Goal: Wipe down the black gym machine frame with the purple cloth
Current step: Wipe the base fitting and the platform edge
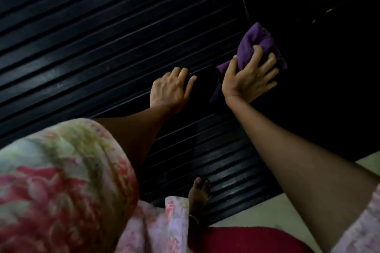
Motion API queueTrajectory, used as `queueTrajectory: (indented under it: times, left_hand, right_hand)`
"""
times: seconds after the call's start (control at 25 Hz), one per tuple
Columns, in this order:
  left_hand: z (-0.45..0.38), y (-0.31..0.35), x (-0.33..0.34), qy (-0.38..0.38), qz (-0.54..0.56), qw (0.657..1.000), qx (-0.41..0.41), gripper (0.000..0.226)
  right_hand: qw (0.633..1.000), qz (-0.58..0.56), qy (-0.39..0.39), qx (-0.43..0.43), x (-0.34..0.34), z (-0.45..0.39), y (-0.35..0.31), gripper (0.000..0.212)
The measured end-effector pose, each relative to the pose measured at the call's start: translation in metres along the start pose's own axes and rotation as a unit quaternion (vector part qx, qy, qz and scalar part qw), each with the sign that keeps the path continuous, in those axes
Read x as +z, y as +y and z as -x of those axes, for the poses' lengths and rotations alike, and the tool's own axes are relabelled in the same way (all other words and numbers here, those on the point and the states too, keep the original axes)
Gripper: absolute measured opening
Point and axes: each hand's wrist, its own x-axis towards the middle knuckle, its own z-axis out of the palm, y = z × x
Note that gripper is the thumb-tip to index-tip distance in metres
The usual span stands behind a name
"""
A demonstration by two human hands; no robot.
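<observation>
**Cloth at the ribbed surface's right edge**

The right hand [249, 79] grips the bunched purple cloth [257, 41], curled fingers pressing it on the black gym machine frame [267, 16], which runs up and away past the hand. The left hand [170, 88] rests just beside, fingers loosely spread, holding nothing, on the ribbed black surface [82, 37].

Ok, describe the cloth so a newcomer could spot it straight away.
Start from the wide black ribbed surface filling the upper left, and follow it right to its dark edge. There the right hand grips a bunched purple fabric cloth. It is the only bright purple thing against the black; the left hand nearby holds nothing.
</observation>
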Motion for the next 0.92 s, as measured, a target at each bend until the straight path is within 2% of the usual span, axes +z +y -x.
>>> queueTrajectory:
  times: [0.2, 0.32, 0.4, 0.52, 0.64, 0.8, 0.92]
  left_hand:
    - [0.002, -0.002, 0.006, 0.019, 0.024, 1.000, 0.001, 0.051]
    - [0.000, -0.011, -0.005, -0.044, 0.163, 0.984, 0.054, 0.078]
    - [0.020, -0.042, -0.019, -0.032, 0.225, 0.972, 0.065, 0.092]
    - [0.083, -0.118, -0.029, 0.003, 0.131, 0.991, 0.037, 0.115]
    - [0.166, -0.196, -0.020, -0.065, 0.040, 0.996, -0.042, 0.137]
    - [0.226, -0.242, -0.004, -0.100, -0.047, 0.986, -0.125, 0.131]
    - [0.235, -0.252, -0.001, -0.119, -0.059, 0.972, -0.195, 0.120]
  right_hand:
    - [1.000, 0.012, -0.014, 0.001, -0.001, 0.000, 0.006, 0.052]
    - [0.998, 0.031, -0.059, 0.003, -0.004, -0.005, 0.008, 0.054]
    - [0.996, 0.037, -0.082, 0.009, -0.011, 0.003, 0.003, 0.053]
    - [0.994, 0.030, -0.107, 0.007, -0.020, 0.043, -0.017, 0.050]
    - [0.985, 0.017, -0.166, -0.039, -0.022, 0.128, -0.056, 0.049]
    - [0.953, 0.017, -0.260, -0.153, -0.024, 0.241, -0.119, 0.048]
    - [0.894, 0.041, -0.319, -0.312, -0.031, 0.317, -0.151, 0.055]
